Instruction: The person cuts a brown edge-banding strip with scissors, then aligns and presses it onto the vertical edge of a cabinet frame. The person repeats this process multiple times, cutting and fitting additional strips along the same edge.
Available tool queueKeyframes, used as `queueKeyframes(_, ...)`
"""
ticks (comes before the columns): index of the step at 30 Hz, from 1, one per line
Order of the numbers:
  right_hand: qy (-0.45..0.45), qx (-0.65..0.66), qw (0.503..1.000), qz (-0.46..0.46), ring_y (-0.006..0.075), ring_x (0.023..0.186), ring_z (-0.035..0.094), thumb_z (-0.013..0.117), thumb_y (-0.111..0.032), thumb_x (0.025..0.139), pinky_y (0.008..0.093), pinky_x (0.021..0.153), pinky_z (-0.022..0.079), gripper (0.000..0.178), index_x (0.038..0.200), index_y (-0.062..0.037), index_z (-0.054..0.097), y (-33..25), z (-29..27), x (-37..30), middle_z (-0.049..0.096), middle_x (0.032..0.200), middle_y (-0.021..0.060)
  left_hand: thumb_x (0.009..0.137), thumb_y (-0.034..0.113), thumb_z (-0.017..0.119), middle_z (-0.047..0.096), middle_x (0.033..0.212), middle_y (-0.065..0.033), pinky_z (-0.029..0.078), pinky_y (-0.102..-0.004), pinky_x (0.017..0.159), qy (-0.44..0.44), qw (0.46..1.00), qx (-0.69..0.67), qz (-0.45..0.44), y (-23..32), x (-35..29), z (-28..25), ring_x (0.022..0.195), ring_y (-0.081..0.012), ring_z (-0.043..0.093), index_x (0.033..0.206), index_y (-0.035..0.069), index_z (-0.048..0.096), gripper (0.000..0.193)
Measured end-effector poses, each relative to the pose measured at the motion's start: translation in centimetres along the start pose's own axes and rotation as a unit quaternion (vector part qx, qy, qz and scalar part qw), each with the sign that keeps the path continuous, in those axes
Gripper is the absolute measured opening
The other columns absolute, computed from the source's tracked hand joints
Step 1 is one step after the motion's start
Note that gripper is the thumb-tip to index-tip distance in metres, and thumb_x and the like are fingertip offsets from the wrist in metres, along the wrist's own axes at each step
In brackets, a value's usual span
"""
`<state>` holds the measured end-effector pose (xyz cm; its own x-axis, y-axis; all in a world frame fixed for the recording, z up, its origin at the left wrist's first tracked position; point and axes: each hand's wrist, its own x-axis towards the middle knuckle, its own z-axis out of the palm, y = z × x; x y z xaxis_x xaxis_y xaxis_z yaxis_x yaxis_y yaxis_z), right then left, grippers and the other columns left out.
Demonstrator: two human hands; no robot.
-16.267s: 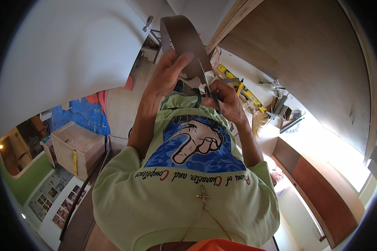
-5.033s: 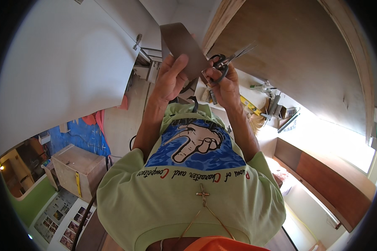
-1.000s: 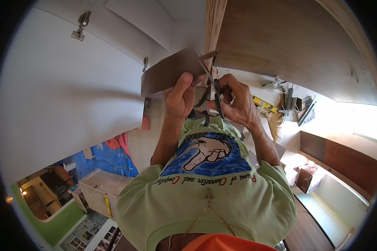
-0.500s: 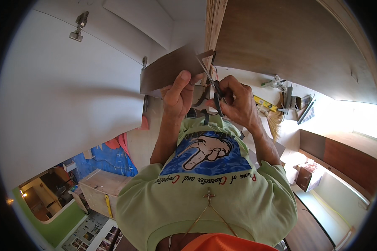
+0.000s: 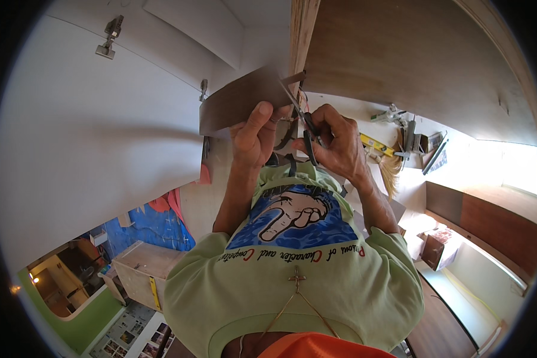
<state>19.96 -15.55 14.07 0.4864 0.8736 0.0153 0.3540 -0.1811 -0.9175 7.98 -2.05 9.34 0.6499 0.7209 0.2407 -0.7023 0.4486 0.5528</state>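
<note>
A brown strip (image 5: 238, 98) is held up in front of the person, beside the edge of an open white door (image 5: 101, 149). The left hand (image 5: 253, 134) grips it, thumb on the near face and fingers behind. The blades of a pair of scissors (image 5: 307, 124) lie across the strip's right end, and a narrow brown sliver (image 5: 294, 77) sticks out beyond them. The right hand (image 5: 340, 143) is closed around the black handles; how far the blades part cannot be told. Below the hands is a pale green shirt (image 5: 221, 292) with a cross pendant (image 5: 296, 275) on it. Right of the right hand, a yellow level (image 5: 376, 145) lies near a broom (image 5: 390, 176). At lower left, a wooden box (image 5: 146, 265) stands beside a blue sheet (image 5: 155, 230).
</note>
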Motion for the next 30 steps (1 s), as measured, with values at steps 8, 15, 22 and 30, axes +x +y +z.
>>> queueKeyframes(8, -0.019, -0.019, 1.0, -0.004, 0.0201, 0.06, 0.063, 0.086, -0.031, 0.072, 0.0354, 0.059, 0.05, 0.041, 0.091, -0.0035, 0.062, -0.4, -0.6, 0.1, 0.066, 0.069, 0.0069, 0.096, 0.0, 0.06, 0.068, 0.118, -0.0119, 0.06, -0.0319, 0.091, 0.005, 1.0, -0.013, -0.007, -0.3, -0.4, 0.5, 0.105, -0.0211, 0.068, 0.13, -0.001, 0.057, 0.035)
queueKeyframes(15, -0.011, -0.01, 1.0, 0.004, 0.0198, 0.058, 0.061, 0.086, -0.033, 0.072, 0.0352, 0.058, 0.049, 0.043, 0.094, -0.0043, 0.062, -0.3, -0.5, -0.1, 0.065, 0.067, 0.0065, 0.096, -0.002, 0.059, 0.067, 0.118, -0.013, 0.061, -0.035, 0.093, 0.002, 1.0, -0.019, -0.013, -0.4, -0.6, 0.1, 0.107, -0.0234, 0.068, 0.125, 0.0, 0.06, 0.029)
queueKeyframes(22, -0.013, -0.015, 1.0, 0.023, 0.02, 0.058, 0.062, 0.084, -0.032, 0.073, 0.0355, 0.059, 0.049, 0.042, 0.095, -0.0037, 0.062, -0.3, -0.3, -0.3, 0.064, 0.066, 0.0064, 0.095, 0.0, 0.062, 0.068, 0.118, -0.0126, 0.061, -0.0312, 0.091, 0.01, 1.0, -0.013, -0.008, -0.2, -0.6, 0.5, 0.105, -0.0205, 0.069, 0.129, -0.001, 0.058, 0.034)
queueKeyframes(30, -0.021, -0.011, 1.0, -0.002, 0.0189, 0.058, 0.06, 0.086, -0.035, 0.072, 0.0349, 0.058, 0.048, 0.045, 0.096, -0.0038, 0.063, -0.6, -0.9, -0.1, 0.065, 0.067, 0.0052, 0.096, -0.001, 0.06, 0.067, 0.117, -0.0142, 0.061, -0.0353, 0.093, -0.011, 1.0, -0.007, -0.019, -0.3, -1.0, 0.7, 0.106, -0.0251, 0.068, 0.125, 0.0, 0.059, 0.029)
